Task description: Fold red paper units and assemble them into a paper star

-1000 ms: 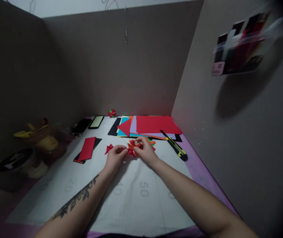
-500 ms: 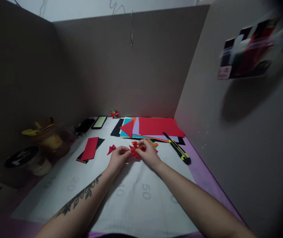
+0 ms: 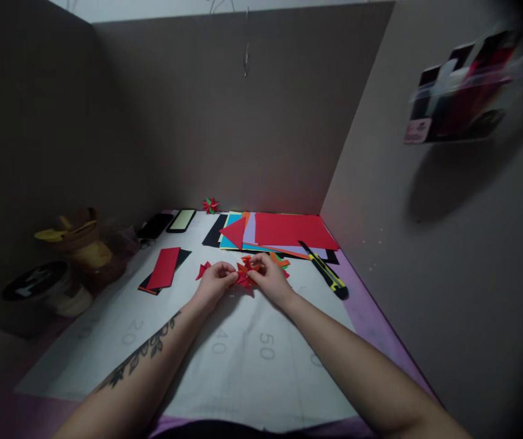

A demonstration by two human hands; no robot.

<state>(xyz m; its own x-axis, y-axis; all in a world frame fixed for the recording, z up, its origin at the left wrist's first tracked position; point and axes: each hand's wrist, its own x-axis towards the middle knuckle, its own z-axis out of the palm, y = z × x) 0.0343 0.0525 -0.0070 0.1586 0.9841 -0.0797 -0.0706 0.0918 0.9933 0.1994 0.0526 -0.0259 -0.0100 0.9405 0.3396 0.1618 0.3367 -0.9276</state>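
Observation:
Between my two hands is a red and orange folded-paper star [image 3: 245,277], held just above the white sheet. My left hand [image 3: 218,280] pinches its left side with thumb and forefinger. My right hand [image 3: 268,277] grips the right side, its fingers covering part of the folds. A small red folded-paper piece [image 3: 203,269] lies just beyond my left hand. Behind my right hand, orange and green folded paper [image 3: 280,261] shows in part. Farther back stands a red and green paper star [image 3: 210,205] by the rear panel.
Coloured paper sheets [image 3: 293,230] lie stacked at the back, with a yellow-black utility knife [image 3: 325,271] at their right. Red and black paper strips [image 3: 164,268] lie left, below a phone [image 3: 182,221]. A tub [image 3: 46,289] and a pot of tools [image 3: 78,241] line the left wall.
The whole view has shifted slightly, so things sit a little higher and farther left. Both hands keep their hold on the paper star, which appears slightly turned.

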